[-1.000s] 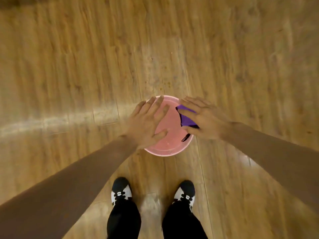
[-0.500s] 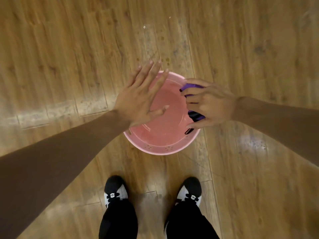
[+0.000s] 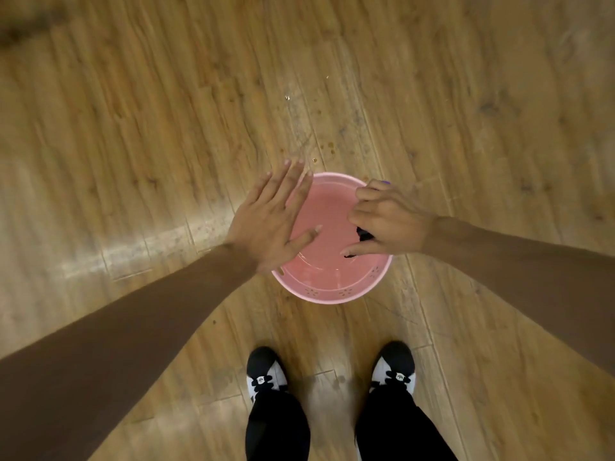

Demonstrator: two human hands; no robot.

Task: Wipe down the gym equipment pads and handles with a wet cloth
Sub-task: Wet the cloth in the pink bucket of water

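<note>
The right hand (image 3: 389,221) has its fingers curled tight round the cloth (image 3: 363,233), right of centre in the frame. Only a dark fold under the knuckles and a purple sliver at the top show. A second ago those fingers lay straight over a broad purple patch; since then they have closed and gathered it into the fist. I read this as the cloth being bunched for wringing or lifting out, so wetting is about done and wiping has not begun.

The left hand (image 3: 269,224) is as flat as before, fingers straight and spread, holding nothing. It lies over the left rim of the pink basin (image 3: 329,294), and I cannot tell whether it touches.

The basin sits at centre frame with a sheen inside that looks like water. Its rim runs close under the right fist, so a straight lift should clear it. The wooden floor (image 3: 133,128) lies open on every side. Small specks dot the boards above the basin, and the shoes (image 3: 266,371) stand near its lower edge. No gym equipment is in view.
</note>
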